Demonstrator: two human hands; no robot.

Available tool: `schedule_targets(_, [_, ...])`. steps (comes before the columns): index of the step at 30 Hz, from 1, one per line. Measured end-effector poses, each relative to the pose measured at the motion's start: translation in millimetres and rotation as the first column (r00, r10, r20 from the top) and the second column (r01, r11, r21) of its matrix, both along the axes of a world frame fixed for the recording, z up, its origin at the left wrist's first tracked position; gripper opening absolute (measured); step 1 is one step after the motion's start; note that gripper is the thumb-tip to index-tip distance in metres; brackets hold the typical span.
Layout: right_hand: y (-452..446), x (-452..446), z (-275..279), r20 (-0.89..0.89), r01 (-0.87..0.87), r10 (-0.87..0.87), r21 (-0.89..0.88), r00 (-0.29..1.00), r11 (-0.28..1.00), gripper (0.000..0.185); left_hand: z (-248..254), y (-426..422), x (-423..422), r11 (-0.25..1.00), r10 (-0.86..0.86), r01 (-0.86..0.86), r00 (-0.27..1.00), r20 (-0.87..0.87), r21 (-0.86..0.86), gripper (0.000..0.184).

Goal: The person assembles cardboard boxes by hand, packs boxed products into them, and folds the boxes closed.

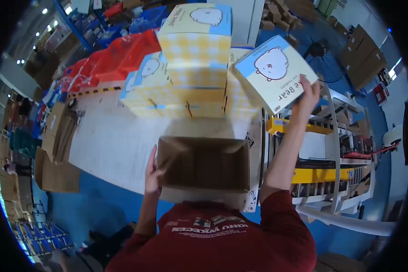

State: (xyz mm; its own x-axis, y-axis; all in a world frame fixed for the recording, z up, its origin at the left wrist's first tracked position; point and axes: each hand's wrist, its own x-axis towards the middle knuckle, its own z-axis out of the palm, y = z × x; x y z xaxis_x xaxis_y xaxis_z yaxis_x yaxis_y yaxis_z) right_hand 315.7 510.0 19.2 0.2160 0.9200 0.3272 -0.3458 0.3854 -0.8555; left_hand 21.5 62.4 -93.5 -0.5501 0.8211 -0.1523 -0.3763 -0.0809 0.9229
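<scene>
An open, empty brown cardboard box point(204, 163) stands at the near edge of the white table. My left hand point(153, 174) holds its left side, thumb up along the wall. Up at the right, my right hand point(307, 93) grips a blue and cream printed box point(269, 68) with a white bear face, tilted, by its right edge. Beyond the brown box, yellow-checked boxes point(195, 56) with the same bear print are stacked on the table, and the raised box is just right of them.
Red plastic crates point(118, 56) lie behind the table at the left. Flattened cardboard point(61, 131) leans at the table's left edge. To the right is a metal frame with yellow bars point(319, 176). Part of another person point(16, 169) shows at the far left.
</scene>
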Motion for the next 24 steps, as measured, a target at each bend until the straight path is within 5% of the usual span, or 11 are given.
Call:
schedule_targets(4, [-161,22,118,0.403,-0.1,-0.164,0.559,0.9,0.823,0.067,-7,2,-8,0.995,-0.084,0.086,0.996,-0.03,0.051,0.086])
schedule_targets(6, [-239,15,138,0.677,-0.372,-0.019,0.427,0.736,0.825,0.083,8,5,2,0.997,-0.07,0.07,0.996,-0.054,0.011,0.085])
schedule_targets(9, [-291,-34,115,0.983,-0.843,-0.001,0.156,0.181,0.515,0.088,25,10,4,0.994,-0.099,0.093,0.987,-0.125,-0.05,0.084])
schedule_targets(10, [-303,-56,90,0.995,-0.93,-0.095,0.063,0.03,0.363,0.085,23,11,3,0.995,-0.104,0.103,0.989,-0.107,-0.015,0.081])
schedule_targets(13, [-311,-59,6,0.992,-0.859,0.096,-0.115,-0.077,0.498,0.08,9,0,1,0.991,-0.124,0.127,0.991,-0.059,0.041,0.077])
schedule_targets(16, [-262,8,-24,0.71,-0.685,0.63,-0.29,0.314,0.668,0.071,-11,4,-10,1.0,-0.013,0.004,0.956,-0.294,-0.029,0.063])
schedule_targets(17, [-265,12,-47,0.713,-0.729,0.677,-0.365,0.18,0.579,0.064,-8,0,3,1.0,-0.011,0.003,0.961,-0.276,-0.028,0.063])
schedule_targets(18, [-267,16,-68,0.705,-0.755,0.707,-0.434,0.056,0.492,0.059,5,1,17,0.975,-0.218,0.201,0.787,-0.578,-0.094,0.068])
schedule_targets(20, [-264,17,-96,0.664,-0.777,0.73,-0.542,-0.162,0.321,0.048,29,10,27,0.813,-0.449,0.441,0.058,-0.891,-0.381,0.083])
schedule_targets(21, [-260,22,-100,0.646,-0.759,0.749,-0.558,-0.145,0.335,0.048,29,10,30,0.788,-0.47,0.473,0.053,-0.881,-0.393,0.083])
schedule_targets(24, [-179,-10,-87,0.62,-0.636,0.512,-0.752,-0.594,0.172,0.062,34,38,16,0.534,-0.846,0.444,0.277,-0.456,-0.72,0.098])
